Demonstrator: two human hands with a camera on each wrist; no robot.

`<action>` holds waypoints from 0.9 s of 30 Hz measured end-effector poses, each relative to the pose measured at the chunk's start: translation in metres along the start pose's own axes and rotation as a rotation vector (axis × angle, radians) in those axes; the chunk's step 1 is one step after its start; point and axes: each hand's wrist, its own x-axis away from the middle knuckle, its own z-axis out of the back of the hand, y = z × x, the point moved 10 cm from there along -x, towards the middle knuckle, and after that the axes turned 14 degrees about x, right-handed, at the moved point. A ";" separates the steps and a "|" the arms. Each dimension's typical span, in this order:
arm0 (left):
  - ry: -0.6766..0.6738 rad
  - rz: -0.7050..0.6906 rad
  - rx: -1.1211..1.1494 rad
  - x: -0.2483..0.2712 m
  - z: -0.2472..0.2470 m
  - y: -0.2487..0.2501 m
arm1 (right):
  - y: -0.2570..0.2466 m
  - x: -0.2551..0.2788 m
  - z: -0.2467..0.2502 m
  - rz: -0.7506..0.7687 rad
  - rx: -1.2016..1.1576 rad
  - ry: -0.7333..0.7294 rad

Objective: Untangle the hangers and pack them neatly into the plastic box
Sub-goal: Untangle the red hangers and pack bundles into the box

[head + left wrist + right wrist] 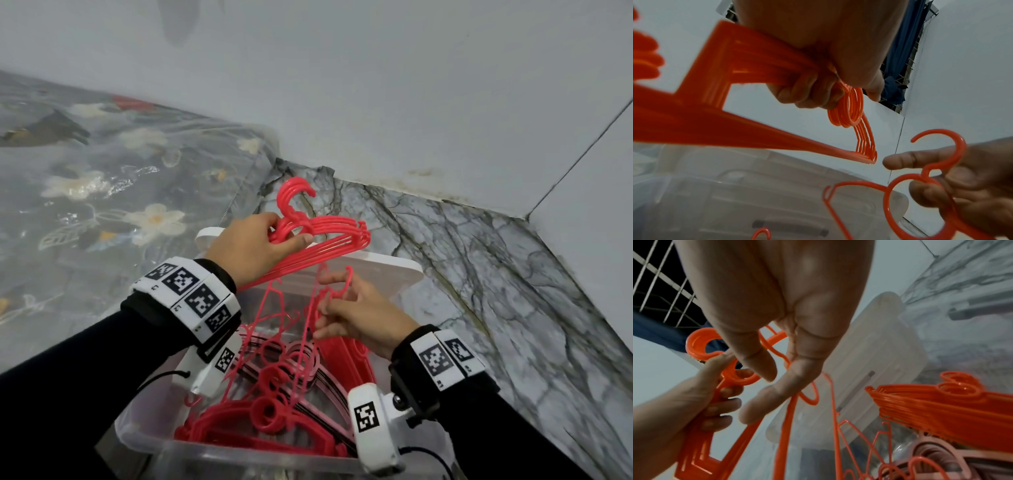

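My left hand (274, 236) grips a stacked bundle of red hangers (329, 236) by the necks, above the far end of the clear plastic box (147, 435). The left wrist view shows its fingers (812, 95) curled round the bundle (756, 68). To the right and lower, my right hand (337, 301) holds a single thin red hanger (346, 281) near its hook, and that hanger's frame hangs down into the box. One finger passes through the single hanger's ring (920, 177). More red hangers (274, 421) lie in the box, with a neat stack (941, 410) on its right side.
The box's white lid (387, 270) leans behind the box against the wall corner. Floral bedding under clear plastic (102, 192) lies to the left. A marble-patterned floor (496, 291) is on the right, and a white wall (342, 85) is ahead.
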 end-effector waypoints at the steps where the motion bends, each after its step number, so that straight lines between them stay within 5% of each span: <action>1: -0.002 0.000 0.001 0.000 0.000 0.000 | -0.003 0.000 0.000 0.024 0.014 0.003; 7: -0.034 -0.010 -0.055 0.001 -0.007 -0.004 | -0.030 -0.001 0.019 0.230 0.287 0.219; 19: -0.197 -0.043 0.025 0.012 -0.037 0.002 | -0.058 -0.007 0.035 0.343 0.147 0.468; 22: -0.226 -0.045 0.046 0.012 -0.036 0.004 | -0.063 -0.009 0.033 0.370 0.214 0.439; 27: -0.204 -0.062 -0.019 0.007 -0.027 0.002 | -0.060 -0.019 0.030 0.278 0.270 0.183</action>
